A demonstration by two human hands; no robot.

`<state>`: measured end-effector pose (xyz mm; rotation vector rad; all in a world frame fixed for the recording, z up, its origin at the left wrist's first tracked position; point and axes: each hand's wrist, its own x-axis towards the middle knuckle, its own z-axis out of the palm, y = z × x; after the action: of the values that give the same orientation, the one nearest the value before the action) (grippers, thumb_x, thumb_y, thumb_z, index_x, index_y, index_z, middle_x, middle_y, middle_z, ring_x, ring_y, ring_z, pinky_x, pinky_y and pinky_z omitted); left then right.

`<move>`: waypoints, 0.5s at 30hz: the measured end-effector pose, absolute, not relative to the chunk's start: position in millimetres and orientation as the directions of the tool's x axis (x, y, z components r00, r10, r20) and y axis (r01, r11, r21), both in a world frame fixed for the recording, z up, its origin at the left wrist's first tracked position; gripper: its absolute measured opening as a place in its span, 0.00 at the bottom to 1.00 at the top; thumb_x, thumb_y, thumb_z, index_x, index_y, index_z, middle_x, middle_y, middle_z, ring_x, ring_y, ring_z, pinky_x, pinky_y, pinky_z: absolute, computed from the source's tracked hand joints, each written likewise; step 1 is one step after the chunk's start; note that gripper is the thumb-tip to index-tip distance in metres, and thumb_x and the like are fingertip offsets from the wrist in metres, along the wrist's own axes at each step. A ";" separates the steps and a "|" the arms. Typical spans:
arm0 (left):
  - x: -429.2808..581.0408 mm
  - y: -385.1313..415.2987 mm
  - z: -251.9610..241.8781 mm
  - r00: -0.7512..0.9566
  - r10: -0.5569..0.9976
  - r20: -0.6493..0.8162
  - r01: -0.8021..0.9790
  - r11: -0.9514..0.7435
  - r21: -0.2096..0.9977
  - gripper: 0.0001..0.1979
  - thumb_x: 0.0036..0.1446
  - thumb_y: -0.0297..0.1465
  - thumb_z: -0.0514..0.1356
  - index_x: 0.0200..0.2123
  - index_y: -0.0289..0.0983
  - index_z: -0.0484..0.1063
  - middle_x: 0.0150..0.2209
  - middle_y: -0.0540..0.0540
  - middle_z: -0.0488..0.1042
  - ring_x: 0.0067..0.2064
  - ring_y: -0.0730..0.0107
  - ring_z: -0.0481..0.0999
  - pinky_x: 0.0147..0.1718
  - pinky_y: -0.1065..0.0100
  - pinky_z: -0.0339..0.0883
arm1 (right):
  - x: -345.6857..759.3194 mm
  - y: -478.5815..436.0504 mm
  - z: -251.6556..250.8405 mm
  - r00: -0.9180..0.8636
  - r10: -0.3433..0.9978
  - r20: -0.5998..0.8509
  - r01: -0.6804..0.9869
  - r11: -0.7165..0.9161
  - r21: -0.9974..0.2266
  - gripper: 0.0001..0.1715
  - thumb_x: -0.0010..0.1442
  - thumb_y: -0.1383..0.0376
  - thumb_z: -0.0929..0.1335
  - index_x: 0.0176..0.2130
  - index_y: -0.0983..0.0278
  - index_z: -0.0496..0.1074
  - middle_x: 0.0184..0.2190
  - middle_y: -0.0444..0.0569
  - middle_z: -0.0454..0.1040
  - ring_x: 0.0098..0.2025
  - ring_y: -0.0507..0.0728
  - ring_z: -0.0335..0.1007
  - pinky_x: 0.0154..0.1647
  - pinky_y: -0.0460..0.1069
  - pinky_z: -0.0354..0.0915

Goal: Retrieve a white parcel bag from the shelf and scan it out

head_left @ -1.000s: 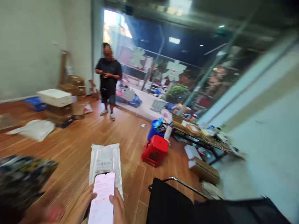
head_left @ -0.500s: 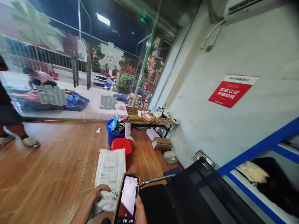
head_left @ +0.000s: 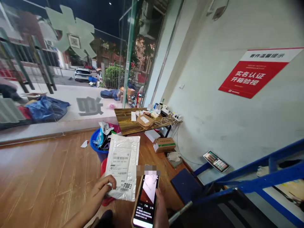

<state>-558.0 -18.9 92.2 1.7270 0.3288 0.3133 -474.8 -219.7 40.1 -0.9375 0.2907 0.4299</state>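
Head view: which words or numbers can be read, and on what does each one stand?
"7003": label on the white parcel bag in the left hand.
"实名认证 开箱验视": red wall sign.
Too small to read: the phone screen, barcode print, sign header.

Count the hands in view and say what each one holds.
2. The left hand grips the lower edge of a white parcel bag; the right hand holds a phone beside it. Any hands beyond the glass are hidden.

The wooden floor bears a blue bucket, a cardboard box and a table strewn with cables and a brown envelope.
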 end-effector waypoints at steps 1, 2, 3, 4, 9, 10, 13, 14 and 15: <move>-542.0 -9.1 93.0 0.927 0.372 0.040 0.032 -0.185 0.982 0.11 0.47 0.37 0.52 0.20 0.39 0.67 0.23 0.49 0.65 0.28 0.66 0.62 0.30 0.67 0.56 | -463.8 -210.5 42.8 0.871 0.201 -0.448 -0.480 0.539 -0.692 0.23 0.43 0.49 0.73 0.33 0.63 0.76 0.30 0.49 0.81 0.41 0.68 0.77 0.38 0.60 0.72; -526.1 -0.2 94.4 0.933 0.357 0.051 0.021 -0.195 0.981 0.11 0.47 0.37 0.51 0.20 0.39 0.67 0.23 0.49 0.65 0.28 0.66 0.62 0.30 0.67 0.56 | -453.2 -202.0 45.9 0.866 0.180 -0.467 -0.480 0.560 -0.675 0.22 0.42 0.49 0.73 0.32 0.63 0.77 0.31 0.49 0.81 0.41 0.68 0.77 0.38 0.60 0.72; -510.4 7.9 96.2 0.939 0.339 0.058 0.012 -0.203 0.979 0.11 0.48 0.37 0.51 0.20 0.39 0.66 0.23 0.49 0.64 0.28 0.66 0.62 0.30 0.67 0.56 | -442.9 -194.2 49.0 0.864 0.165 -0.475 -0.475 0.579 -0.662 0.23 0.41 0.49 0.73 0.32 0.62 0.77 0.31 0.50 0.81 0.41 0.68 0.77 0.38 0.60 0.72; -495.0 15.1 98.3 0.945 0.322 0.063 0.006 -0.207 0.978 0.11 0.48 0.37 0.51 0.20 0.39 0.66 0.23 0.49 0.64 0.28 0.66 0.62 0.30 0.67 0.56 | -432.9 -187.5 51.8 0.864 0.153 -0.479 -0.467 0.596 -0.653 0.24 0.40 0.49 0.74 0.32 0.63 0.77 0.31 0.50 0.81 0.41 0.69 0.77 0.38 0.60 0.72; -424.0 40.6 103.7 0.961 0.273 0.050 0.000 -0.179 0.984 0.11 0.48 0.38 0.53 0.20 0.39 0.66 0.22 0.50 0.63 0.26 0.68 0.61 0.26 0.69 0.55 | -382.3 -172.3 48.8 0.869 0.074 -0.490 -0.421 0.631 -0.652 0.27 0.38 0.48 0.75 0.34 0.63 0.77 0.34 0.51 0.81 0.42 0.71 0.76 0.38 0.63 0.73; -410.5 43.9 101.5 0.959 0.279 0.049 0.001 -0.176 0.984 0.11 0.49 0.38 0.53 0.20 0.39 0.67 0.23 0.50 0.64 0.27 0.68 0.61 0.26 0.69 0.56 | -371.3 -172.7 43.6 0.868 0.059 -0.494 -0.419 0.621 -0.662 0.26 0.38 0.48 0.75 0.33 0.62 0.77 0.34 0.51 0.81 0.43 0.71 0.76 0.38 0.63 0.73; -367.5 50.5 83.5 0.949 0.316 0.005 0.035 -0.122 0.992 0.11 0.49 0.40 0.56 0.23 0.39 0.69 0.25 0.50 0.67 0.29 0.68 0.65 0.30 0.69 0.60 | -333.1 -177.7 22.6 0.890 0.020 -0.456 -0.389 0.559 -0.733 0.22 0.37 0.49 0.75 0.31 0.58 0.77 0.34 0.49 0.81 0.46 0.72 0.74 0.39 0.63 0.74; -351.7 51.9 73.1 0.939 0.341 -0.047 0.075 -0.069 0.995 0.13 0.48 0.43 0.58 0.25 0.39 0.68 0.26 0.51 0.68 0.29 0.68 0.65 0.30 0.69 0.61 | -317.9 -180.0 15.4 0.901 0.016 -0.433 -0.374 0.536 -0.757 0.21 0.36 0.49 0.75 0.30 0.57 0.77 0.33 0.49 0.81 0.47 0.72 0.74 0.40 0.63 0.74; -334.9 53.2 60.7 0.922 0.369 -0.119 0.129 -0.002 0.992 0.15 0.46 0.46 0.60 0.27 0.39 0.68 0.25 0.52 0.67 0.28 0.69 0.65 0.28 0.69 0.62 | -301.0 -182.3 8.9 0.911 0.019 -0.413 -0.363 0.515 -0.777 0.20 0.37 0.50 0.75 0.31 0.56 0.77 0.33 0.49 0.81 0.48 0.71 0.73 0.41 0.63 0.74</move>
<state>-334.9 53.2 60.7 1.5743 0.3976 0.1972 -301.0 -182.3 8.9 -1.0096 0.3770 0.2360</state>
